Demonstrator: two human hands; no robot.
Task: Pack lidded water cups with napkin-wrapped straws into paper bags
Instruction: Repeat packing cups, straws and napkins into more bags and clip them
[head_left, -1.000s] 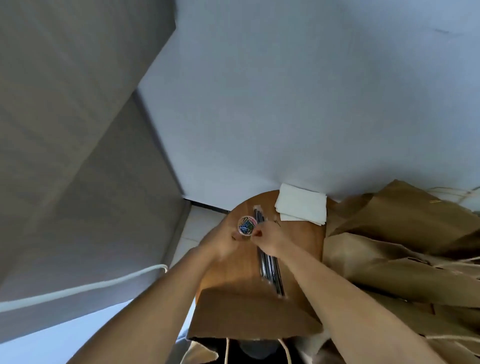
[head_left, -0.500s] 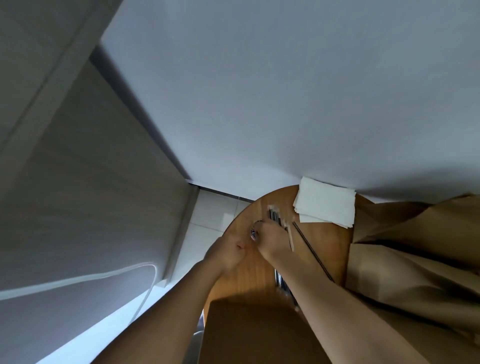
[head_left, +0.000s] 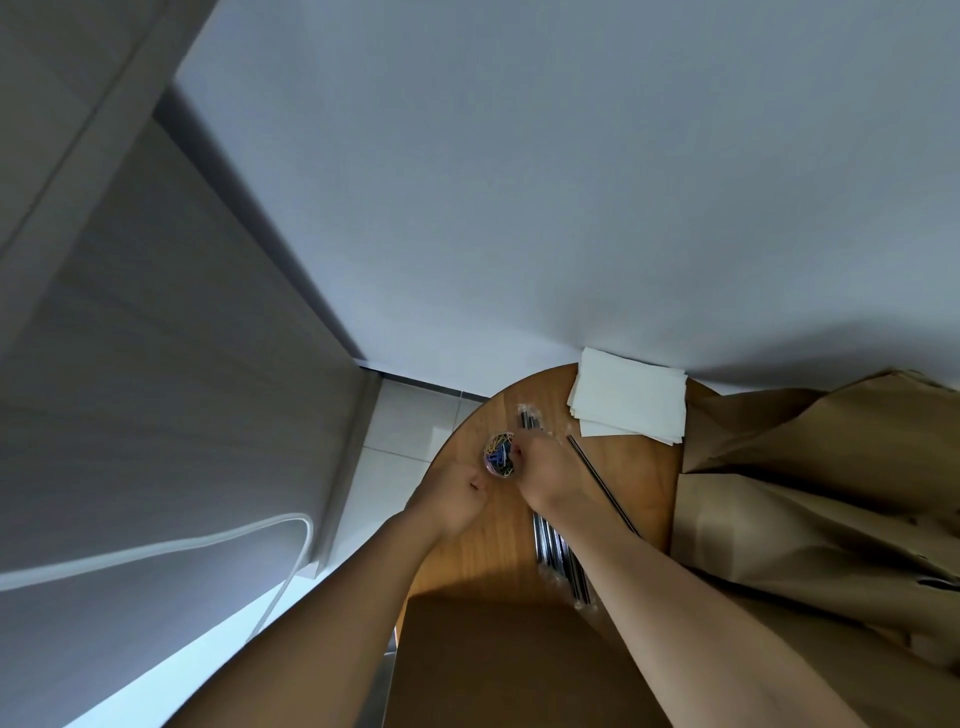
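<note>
A small round tub of coloured paper clips (head_left: 497, 453) sits on the round wooden table (head_left: 467, 545). The fingertips of my right hand (head_left: 548, 475) dip into the tub's right side; whether they pinch a clip is hidden. Curled into a fist, my left hand (head_left: 457, 496) lies just below-left of the tub, with nothing visible in it. One dark straw (head_left: 597, 480) lies loose beside my right wrist. A clear pack of straws (head_left: 556, 548) runs under my right forearm. White napkins (head_left: 628, 402) are stacked at the far edge. No cup is in view.
Brown paper bags (head_left: 810, 493) are piled over the right side of the table, and one more bag (head_left: 493, 670) lies at the near edge under my arms. Behind the table are a white wall, a tiled floor and a white cable (head_left: 156, 545) on the left.
The clip tub, covered by my right hand half a second ago, now shows open beside it. My left fist has moved closer to the tub. The loose straw lies where it was.
</note>
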